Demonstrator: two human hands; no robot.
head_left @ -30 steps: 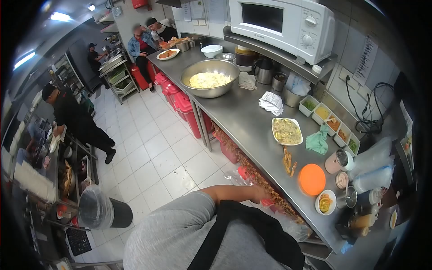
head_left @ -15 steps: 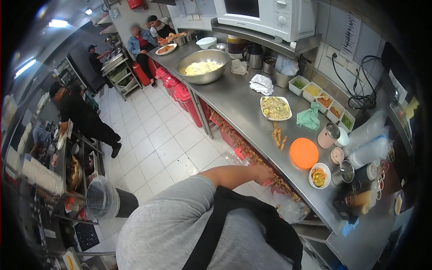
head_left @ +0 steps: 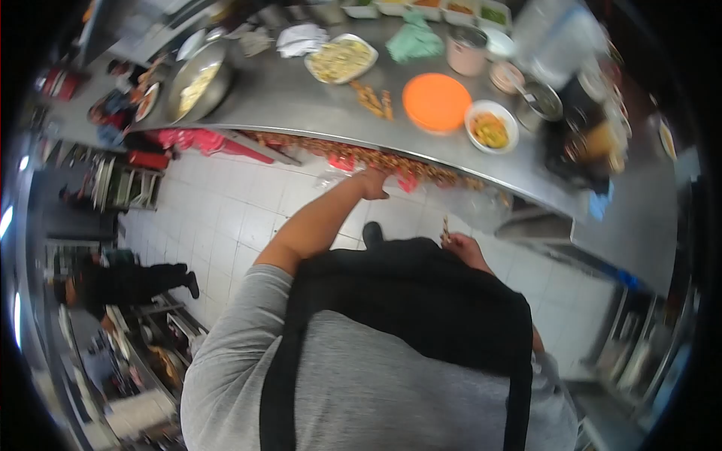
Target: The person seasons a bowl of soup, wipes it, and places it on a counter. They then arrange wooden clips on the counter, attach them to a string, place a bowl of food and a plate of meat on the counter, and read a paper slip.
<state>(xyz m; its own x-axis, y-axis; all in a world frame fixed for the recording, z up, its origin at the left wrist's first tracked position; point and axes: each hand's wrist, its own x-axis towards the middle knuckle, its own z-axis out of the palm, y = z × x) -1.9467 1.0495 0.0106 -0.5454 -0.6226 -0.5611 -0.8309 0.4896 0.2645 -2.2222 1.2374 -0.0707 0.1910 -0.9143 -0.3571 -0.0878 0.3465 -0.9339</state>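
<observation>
My left hand (head_left: 372, 183) reaches to the brown patterned cloth (head_left: 406, 165) hanging under the front edge of the steel counter (head_left: 301, 120). Its thumb sticks out; the other fingers are blurred or hidden against the cloth. Clear plastic (head_left: 331, 179) and red items show beside it. Lower and to the right, my right hand (head_left: 462, 246) is closed on a thin brown strip (head_left: 445, 228) pointing upward, whose kind I cannot make out. Similar-looking brown pieces (head_left: 368, 99) lie on the counter near a white dish of pale food (head_left: 342, 59).
An orange round lid (head_left: 437, 101), a bowl of colourful food (head_left: 491, 129) and a green cloth (head_left: 415, 37) are on the counter. A large metal bowl (head_left: 214, 83) stands farther left, and bottles (head_left: 602, 139) at right. One person in black (head_left: 128, 284) works across the tiled floor.
My view has turned and tipped down toward the counter's underside. My right hand with the brown strip has come into view. My left hand remains by the patterned cloth.
</observation>
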